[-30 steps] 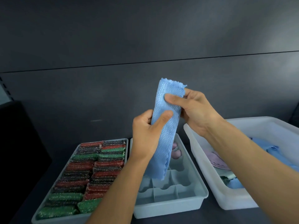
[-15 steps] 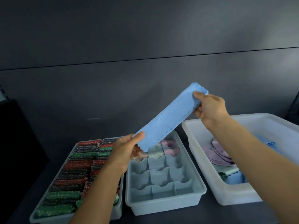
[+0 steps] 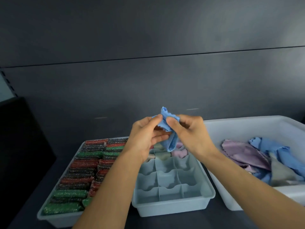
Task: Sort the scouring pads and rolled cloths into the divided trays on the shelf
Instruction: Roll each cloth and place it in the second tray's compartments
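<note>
Shelf: the dark shelf (image 3: pixel 189 220) runs under both forearms and carries three containers side by side.
Divided tray: the pale blue-grey divided tray (image 3: pixel 173 206) sits below the hands and reaches nearer than them. Wavy dividers cut it into three columns of compartments.
Pad tray: the pad tray (image 3: pixel 49 218) lies down and to the left of the left hand, just beside the divided tray. The left forearm crosses the line between the two.
Scouring pads: red, green and dark glittery scouring pads (image 3: pixel 79 171) fill the pad tray, packed side by side in two columns.
White bin: the white bin (image 3: pixel 239 128) stands to the right of the right hand, and the right forearm passes its near corner.
Loose cloths: lilac, blue and greyish loose cloths (image 3: pixel 244 154) lie heaped in the bin.
Left hand: the left hand (image 3: pixel 145 138) is raised over the far end of the divided tray, with its thumb and curled fingers pinching the cloth.
Right hand: the right hand (image 3: pixel 191 134) is close against the left hand, also pinching the cloth between thumb and fingers.
Blue cloth: the blue cloth (image 3: pixel 170 142) is bunched between both hands. One end pokes up above the thumbs and a fold hangs below.
Rolled cloths: pink and pale rolled cloths (image 3: pixel 180 152) sit in the far compartments, just under the hands.
Back panel: the dark grey back panel (image 3: pixel 148 88) rises beyond the hands.
</note>
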